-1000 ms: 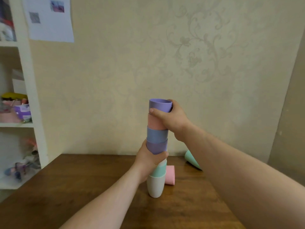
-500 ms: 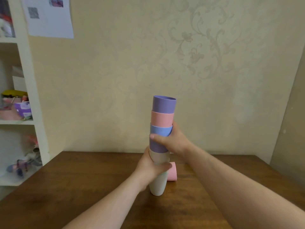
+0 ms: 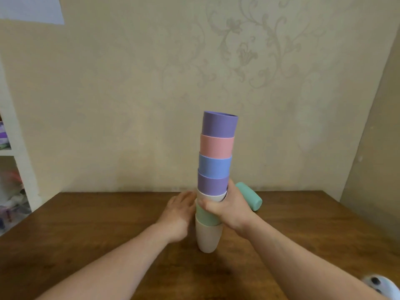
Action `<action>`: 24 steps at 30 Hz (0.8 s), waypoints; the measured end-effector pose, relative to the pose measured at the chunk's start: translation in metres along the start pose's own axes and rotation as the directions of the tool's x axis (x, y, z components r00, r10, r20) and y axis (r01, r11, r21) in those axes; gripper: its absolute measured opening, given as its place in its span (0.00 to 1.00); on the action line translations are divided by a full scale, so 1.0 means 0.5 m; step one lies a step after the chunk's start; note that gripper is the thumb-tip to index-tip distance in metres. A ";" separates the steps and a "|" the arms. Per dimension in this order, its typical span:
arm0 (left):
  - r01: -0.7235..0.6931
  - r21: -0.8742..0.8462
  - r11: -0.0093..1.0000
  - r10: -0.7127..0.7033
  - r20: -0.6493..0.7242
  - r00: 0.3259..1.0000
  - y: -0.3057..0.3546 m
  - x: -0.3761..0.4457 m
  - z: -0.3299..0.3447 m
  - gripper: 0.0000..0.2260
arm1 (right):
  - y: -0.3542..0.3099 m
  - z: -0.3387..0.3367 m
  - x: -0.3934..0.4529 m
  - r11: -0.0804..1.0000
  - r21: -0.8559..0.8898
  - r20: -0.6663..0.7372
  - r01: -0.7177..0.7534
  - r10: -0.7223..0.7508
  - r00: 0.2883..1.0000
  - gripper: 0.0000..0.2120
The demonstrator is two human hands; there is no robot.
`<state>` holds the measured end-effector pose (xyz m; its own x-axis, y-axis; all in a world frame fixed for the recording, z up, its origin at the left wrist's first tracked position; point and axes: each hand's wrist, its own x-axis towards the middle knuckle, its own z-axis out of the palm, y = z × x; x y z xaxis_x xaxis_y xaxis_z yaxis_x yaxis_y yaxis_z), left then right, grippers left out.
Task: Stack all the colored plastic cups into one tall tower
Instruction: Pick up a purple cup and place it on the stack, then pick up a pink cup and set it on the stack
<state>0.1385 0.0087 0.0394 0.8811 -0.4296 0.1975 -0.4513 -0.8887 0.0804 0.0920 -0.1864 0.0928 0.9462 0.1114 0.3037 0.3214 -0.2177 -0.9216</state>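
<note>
Head view: your right hand point(image 3: 229, 210) grips the tower point(image 3: 216, 161), left hand point(image 3: 180, 211) spread beside; letting go could topple it.

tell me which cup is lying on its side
The loose mint green cup, on the table behind the right hand. Every other cup in view stands upright, nested in the tower.

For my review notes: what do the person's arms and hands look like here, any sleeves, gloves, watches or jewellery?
Both forearms are bare right up to the bottom edge of the picture, with no sleeve in view. The left hand and the right hand wear no gloves. No watch, bracelet or wristband shows on either wrist, and no ring shows on the fingers that can be seen. No markings or tattoos show.
</note>
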 end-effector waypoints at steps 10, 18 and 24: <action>-0.121 0.162 0.979 0.101 0.125 0.987 0.034 0.070 0.002 0.36 | 0.025 -0.028 0.004 1.000 0.026 -0.076 0.000 0.002 0.997 0.25; 0.198 -0.199 0.960 -0.159 0.196 0.968 0.031 0.081 0.009 0.32 | 0.018 -0.007 -0.001 0.998 -0.049 -0.075 -0.047 0.044 0.996 0.34; 0.328 -0.170 0.929 -0.300 0.173 0.938 0.013 0.041 -0.011 0.27 | 0.008 -0.005 -0.006 0.997 -0.054 -0.094 -0.060 0.054 0.994 0.32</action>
<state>0.1530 -0.0050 0.0491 0.9863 -0.1646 -0.0082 -0.1542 -0.9394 0.3061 0.0904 -0.1902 0.0890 0.9615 0.0076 0.2746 0.2659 -0.2761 -0.9236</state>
